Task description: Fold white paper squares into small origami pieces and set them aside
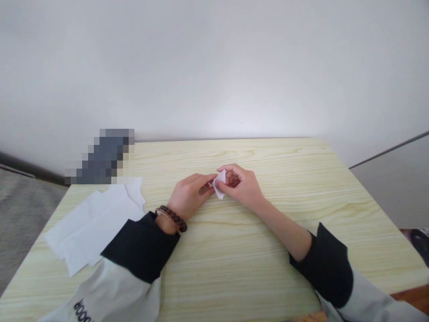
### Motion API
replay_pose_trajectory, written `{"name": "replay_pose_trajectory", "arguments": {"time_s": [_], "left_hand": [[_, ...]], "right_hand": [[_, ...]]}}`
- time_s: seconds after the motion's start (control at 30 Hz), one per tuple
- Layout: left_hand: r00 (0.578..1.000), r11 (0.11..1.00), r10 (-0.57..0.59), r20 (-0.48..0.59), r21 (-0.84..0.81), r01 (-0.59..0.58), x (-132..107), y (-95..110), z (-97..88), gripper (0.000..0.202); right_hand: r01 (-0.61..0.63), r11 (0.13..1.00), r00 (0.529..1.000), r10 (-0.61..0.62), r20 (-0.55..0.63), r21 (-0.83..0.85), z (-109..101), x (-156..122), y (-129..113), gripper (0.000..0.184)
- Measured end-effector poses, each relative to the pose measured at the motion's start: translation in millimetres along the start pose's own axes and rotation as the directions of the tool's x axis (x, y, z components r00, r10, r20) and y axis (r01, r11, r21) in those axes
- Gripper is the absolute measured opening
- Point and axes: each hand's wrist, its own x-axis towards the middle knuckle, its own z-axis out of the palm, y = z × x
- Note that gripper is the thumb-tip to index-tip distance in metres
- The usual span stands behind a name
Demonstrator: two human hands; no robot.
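Note:
A small folded piece of white paper (pixel 220 184) is held between both hands just above the middle of the light wooden table (pixel 284 214). My left hand (pixel 189 195) pinches its left side with closed fingers; a dark beaded bracelet sits on that wrist. My right hand (pixel 241 184) curls its fingers round the paper's right side. Both forearms rest on the tabletop, in black-and-white sleeves.
Several loose white paper sheets (pixel 90 223) lie overlapping at the table's left. A blurred dark object (pixel 102 157) sits at the far left corner. A plain white wall stands behind the table's far edge; floor shows to the left and right.

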Motion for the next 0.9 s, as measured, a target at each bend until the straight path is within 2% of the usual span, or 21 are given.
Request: {"name": "replay_pose_trajectory", "arguments": {"time_s": [0.17,0.3,0.57,0.73,0.9], "left_hand": [[0.999,0.999,-0.034,-0.02,-0.004,0.034,0.2,0.7,-0.5,0.017],[0.997,0.997,-0.073,-0.021,0.03,0.073,1.0,3.2,-2.1,0.015],[0.994,0.998,-0.054,-0.093,0.041,0.058,0.0,4.8,-2.1,0.017],[0.983,0.989,-0.138,-0.122,-0.067,0.13,1.1,5.6,-3.9,0.017],[0.967,0.964,-0.229,-0.108,-0.164,0.21,3.3,6.4,-5.2,0.021]], "right_hand": [[-0.002,0.999,1.0,0.002,-0.016,-0.033,0.2,-0.2,-1.8,0.032],[-0.019,0.999,1.0,0.019,-0.016,-0.047,0.1,0.0,-3.8,0.021],[-0.013,0.999,1.0,0.013,-0.009,-0.036,-0.4,-0.9,-3.1,0.018],[-0.021,0.997,1.0,0.021,-0.007,0.078,-2.7,-1.6,-3.9,0.019],[-0.061,0.981,0.997,0.049,0.066,0.185,-2.6,-2.5,-5.7,0.021]]}}
